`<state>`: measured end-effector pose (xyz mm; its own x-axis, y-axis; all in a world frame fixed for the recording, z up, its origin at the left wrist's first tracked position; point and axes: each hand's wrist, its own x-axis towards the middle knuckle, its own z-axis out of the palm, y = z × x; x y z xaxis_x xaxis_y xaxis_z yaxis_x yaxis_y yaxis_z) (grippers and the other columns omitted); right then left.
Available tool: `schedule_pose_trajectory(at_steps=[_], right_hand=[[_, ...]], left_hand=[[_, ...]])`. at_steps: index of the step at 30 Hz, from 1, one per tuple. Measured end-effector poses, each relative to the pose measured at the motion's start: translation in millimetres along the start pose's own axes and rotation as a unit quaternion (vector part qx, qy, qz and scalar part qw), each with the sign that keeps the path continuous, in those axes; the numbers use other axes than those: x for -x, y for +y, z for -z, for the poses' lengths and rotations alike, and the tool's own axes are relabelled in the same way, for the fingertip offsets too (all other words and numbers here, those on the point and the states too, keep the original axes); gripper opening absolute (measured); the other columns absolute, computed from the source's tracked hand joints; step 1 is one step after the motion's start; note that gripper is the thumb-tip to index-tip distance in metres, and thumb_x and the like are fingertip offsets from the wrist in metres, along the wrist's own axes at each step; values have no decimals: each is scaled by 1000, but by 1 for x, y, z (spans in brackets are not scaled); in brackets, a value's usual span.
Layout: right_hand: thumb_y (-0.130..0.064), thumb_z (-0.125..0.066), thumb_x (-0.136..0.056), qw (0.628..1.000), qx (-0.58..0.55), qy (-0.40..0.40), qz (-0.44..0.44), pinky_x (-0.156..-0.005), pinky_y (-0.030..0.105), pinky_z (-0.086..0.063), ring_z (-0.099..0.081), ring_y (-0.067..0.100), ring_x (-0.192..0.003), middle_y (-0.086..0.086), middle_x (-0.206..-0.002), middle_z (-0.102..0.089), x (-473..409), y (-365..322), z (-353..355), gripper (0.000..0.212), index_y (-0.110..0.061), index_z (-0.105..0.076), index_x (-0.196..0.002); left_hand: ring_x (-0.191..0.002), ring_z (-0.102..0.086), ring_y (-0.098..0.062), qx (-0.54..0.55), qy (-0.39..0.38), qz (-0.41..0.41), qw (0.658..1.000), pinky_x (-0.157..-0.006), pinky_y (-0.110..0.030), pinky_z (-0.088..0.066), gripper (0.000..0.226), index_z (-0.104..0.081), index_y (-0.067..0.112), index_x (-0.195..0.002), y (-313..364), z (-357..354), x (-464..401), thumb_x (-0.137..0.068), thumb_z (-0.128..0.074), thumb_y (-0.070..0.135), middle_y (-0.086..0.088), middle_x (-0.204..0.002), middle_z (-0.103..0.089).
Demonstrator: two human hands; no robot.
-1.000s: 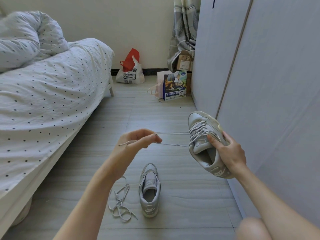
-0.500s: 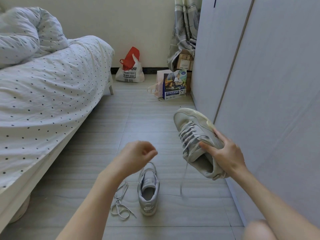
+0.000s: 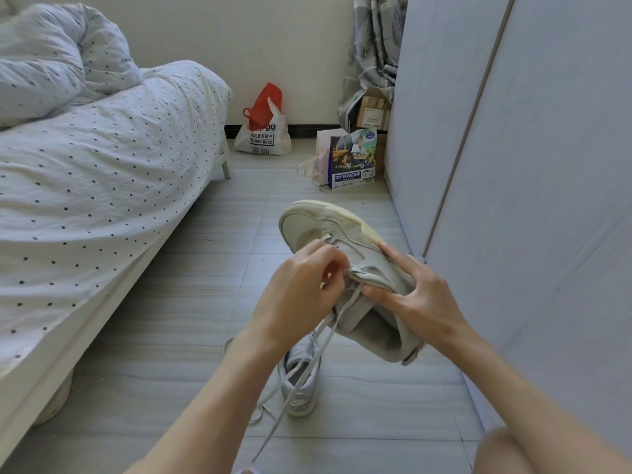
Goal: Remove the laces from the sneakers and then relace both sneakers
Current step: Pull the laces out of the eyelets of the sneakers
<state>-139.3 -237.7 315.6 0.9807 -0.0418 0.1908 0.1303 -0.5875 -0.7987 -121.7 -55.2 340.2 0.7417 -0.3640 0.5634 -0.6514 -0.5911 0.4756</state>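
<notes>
Now, at frame centre, the right hand (image 3: 419,299) grips the held sneaker (image 3: 342,254), toe toward the upper left. The left hand (image 3: 301,295), nearer the eyelets, pinches its lace (image 3: 307,364), which trails down-left past the floor sneaker (image 3: 299,388).

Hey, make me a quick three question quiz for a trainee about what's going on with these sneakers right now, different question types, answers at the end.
1. True or false: the right hand holds the raised sneaker.
2. Where is the other sneaker? A) on the bed B) on the floor C) in the red and white bag
3. Fill in: the left hand works at the raised sneaker's ____, whose loose end hangs down.

Key: 1 true; 2 B; 3 lace.
</notes>
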Motion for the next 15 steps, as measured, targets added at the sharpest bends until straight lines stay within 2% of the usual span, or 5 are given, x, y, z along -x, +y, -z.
schedule_pose_trajectory(at_steps=[4, 7, 11, 13, 15], right_hand=[[-67, -61, -57, 999, -35, -7, -4, -103, 44, -41, -48, 15, -119, -14, -122, -52, -4, 2, 3, 86, -41, -41, -137], [-69, -61, -55, 999, -35, 4, -3, -103, 44, -41, -48, 17, -121, -10, -129, -52, -5, 3, 5, 91, -38, -41, -138], [-77, -52, -54, 999, 39, -1, 11, -98, 39, -41, -47, 16, -112, -7, -121, -55, -3, 6, 6, 97, -37, -39, -140], [-79, -48, -54, 996, 80, -7, 30, -96, 36, -39, -45, 14, -109, -7, -119, -55, -2, 7, 6, 97, -36, -39, -141], [-80, -47, -55, 994, 100, -10, 42, -96, 37, -39, -45, 14, -109, -7, -116, -55, -1, 8, 6, 97, -36, -39, -141]], left_hand=[[-63, -47, -6, -37, 56, 112, 991, -60, -17, -39, 9, -53, 16, -82, -5, 0, -2, -85, -55, 8, 13, -77, -43], [-71, -47, -3, -23, 30, 201, 979, -71, -24, -43, 12, -56, 17, -87, -14, 4, -4, -89, -50, 8, 8, -92, -41], [-88, -49, -10, 70, -85, 153, 982, -76, -19, -38, 15, -59, 17, -88, -11, 3, -1, -86, -53, 3, 6, -96, -50], [-81, -50, -3, 131, -111, 150, 974, -69, -14, -36, 3, -62, 19, -86, -6, 2, 1, -87, -60, 22, 11, -85, -57], [-67, -49, 4, 164, -105, 146, 970, -60, -9, -36, 20, -64, 18, -83, -4, 1, 2, -84, -64, 38, 13, -74, -58]])
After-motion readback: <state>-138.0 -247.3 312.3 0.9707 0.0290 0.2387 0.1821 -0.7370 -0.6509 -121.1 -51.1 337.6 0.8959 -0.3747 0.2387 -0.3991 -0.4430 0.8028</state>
